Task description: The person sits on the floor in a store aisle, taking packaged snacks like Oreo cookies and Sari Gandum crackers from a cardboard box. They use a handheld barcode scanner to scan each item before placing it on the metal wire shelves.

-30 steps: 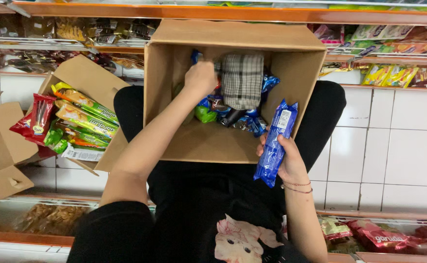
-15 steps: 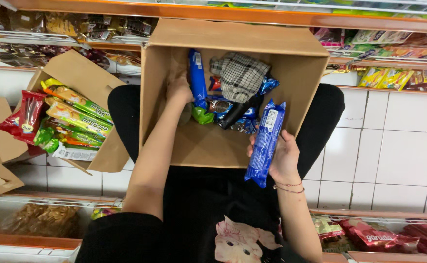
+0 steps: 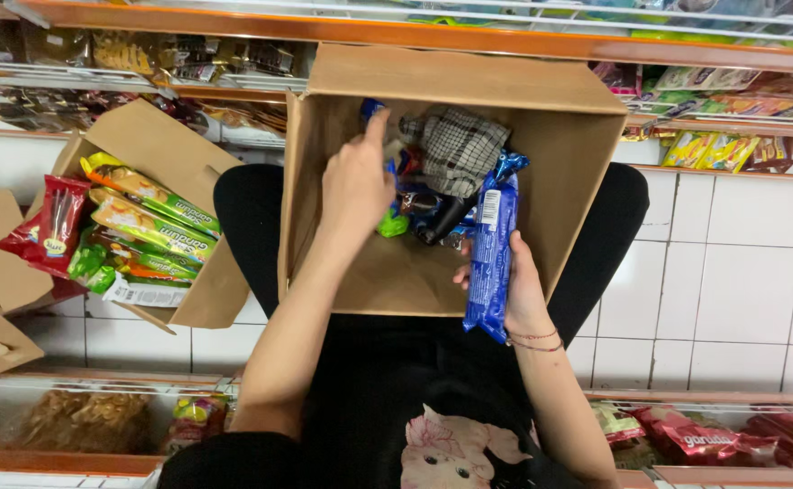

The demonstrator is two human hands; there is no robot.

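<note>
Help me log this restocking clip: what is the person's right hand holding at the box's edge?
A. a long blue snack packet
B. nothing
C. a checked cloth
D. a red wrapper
A: the right hand is wrapped around a long blue snack packet held upright at the cardboard box.

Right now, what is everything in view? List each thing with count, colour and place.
Open brown cardboard box: one, on the person's lap, centre.
Long blue snack packet: one, held at the box's right side.
Checked grey cloth: one, inside the box, at the back.
Blue and green packets: several, count unclear, in the box.
Second cardboard box: one, brown, left, tilted open.
Green and orange wafer packets: several, in that box.
Red packet: one, at its left edge.
Orange-edged shelves: above and below, with snack bags.
White tiled floor: right.
Left hand: reaching into the centre box.
Right hand: gripping the blue packet.
</note>
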